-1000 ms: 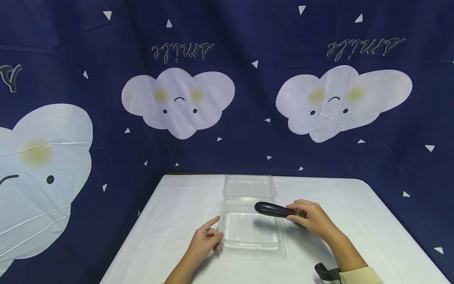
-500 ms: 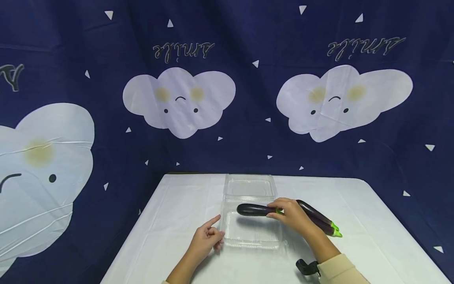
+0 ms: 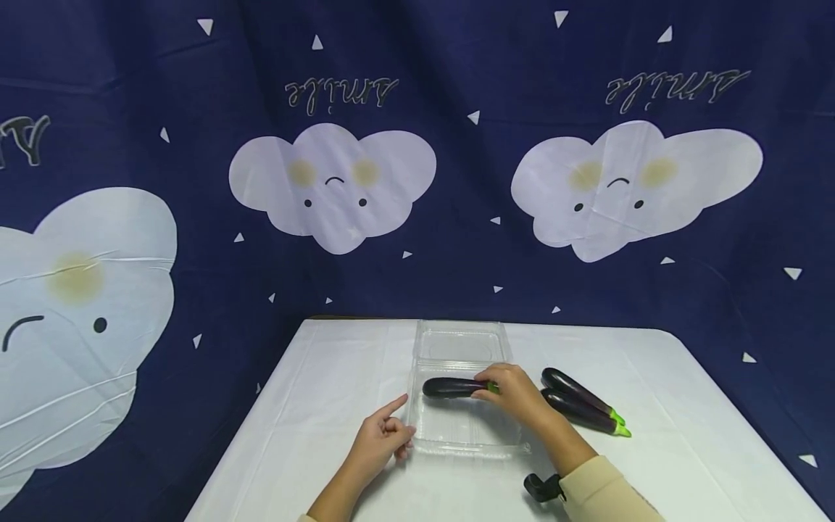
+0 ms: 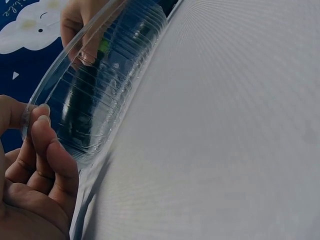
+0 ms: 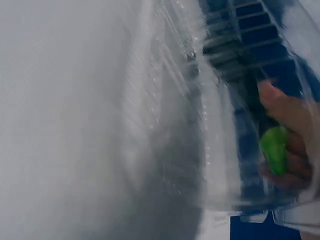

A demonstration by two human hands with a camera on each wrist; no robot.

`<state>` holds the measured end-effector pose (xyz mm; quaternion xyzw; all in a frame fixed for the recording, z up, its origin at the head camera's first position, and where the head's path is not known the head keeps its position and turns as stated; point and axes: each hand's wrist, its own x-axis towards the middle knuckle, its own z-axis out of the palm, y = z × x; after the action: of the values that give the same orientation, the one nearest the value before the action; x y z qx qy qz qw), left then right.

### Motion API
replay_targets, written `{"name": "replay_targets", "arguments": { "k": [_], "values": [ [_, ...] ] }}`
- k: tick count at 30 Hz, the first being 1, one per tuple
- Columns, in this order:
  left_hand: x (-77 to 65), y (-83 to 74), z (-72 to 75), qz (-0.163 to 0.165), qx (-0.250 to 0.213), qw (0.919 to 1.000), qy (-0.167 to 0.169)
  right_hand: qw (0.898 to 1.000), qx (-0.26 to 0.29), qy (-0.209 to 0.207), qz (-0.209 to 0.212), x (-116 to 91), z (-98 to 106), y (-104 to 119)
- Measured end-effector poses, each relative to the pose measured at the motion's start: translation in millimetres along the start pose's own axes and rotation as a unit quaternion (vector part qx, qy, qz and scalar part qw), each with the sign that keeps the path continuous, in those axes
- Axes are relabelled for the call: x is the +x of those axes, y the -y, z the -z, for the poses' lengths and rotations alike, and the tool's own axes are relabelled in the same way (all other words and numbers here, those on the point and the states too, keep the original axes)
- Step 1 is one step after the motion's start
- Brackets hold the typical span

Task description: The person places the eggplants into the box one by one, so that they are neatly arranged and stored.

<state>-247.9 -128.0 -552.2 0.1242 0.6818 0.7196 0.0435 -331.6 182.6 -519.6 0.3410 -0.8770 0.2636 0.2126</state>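
My right hand (image 3: 515,395) grips a dark purple eggplant (image 3: 446,387) by its green stem end, with the body pointing left. The eggplant lies level within the base of a clear plastic clamshell container (image 3: 466,444), whose lid is folded back flat. Through the clear wall in the left wrist view, the eggplant (image 4: 80,100) and the holding fingers show. The green stem (image 5: 275,149) shows between the fingers in the right wrist view. At the container's left edge, my left hand (image 3: 378,438) pinches the rim, its index finger stretched out along the side.
Two more eggplants (image 3: 580,413) lie side by side on the white-covered table (image 3: 652,478), right of the container. The open lid (image 3: 462,342) reaches the table's back edge. A dark blue cloth with clouds (image 3: 470,275) hangs behind. A black device (image 3: 543,488) sits at the right wrist.
My right hand has carried the eggplant leftward from the container's right side over its base and lowered it. The two other eggplants have come into view. My left hand has stayed put.
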Motion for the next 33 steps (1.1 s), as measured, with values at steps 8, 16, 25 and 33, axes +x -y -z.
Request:
{"name": "replay_targets", "arguments": {
  "k": [8,16,25,33],
  "values": [
    [0.6,-2.1,-0.6,0.004,0.002,1.0000,0.004,1.000,-0.008,0.007,-0.020,5,-8,4],
    [0.5,-1.2,-1.0,0.005,-0.003,1.0000,0.002,0.999,-0.012,0.020,-0.040,3,-11,2],
    [0.2,1.0,-2.0,0.004,-0.005,1.0000,0.004,0.999,-0.017,0.006,-0.049,-1,-11,2],
    [0.7,1.2,-0.8,0.000,0.003,1.0000,0.008,0.998,0.007,-0.034,-0.060,-4,5,9]
  ]
}}
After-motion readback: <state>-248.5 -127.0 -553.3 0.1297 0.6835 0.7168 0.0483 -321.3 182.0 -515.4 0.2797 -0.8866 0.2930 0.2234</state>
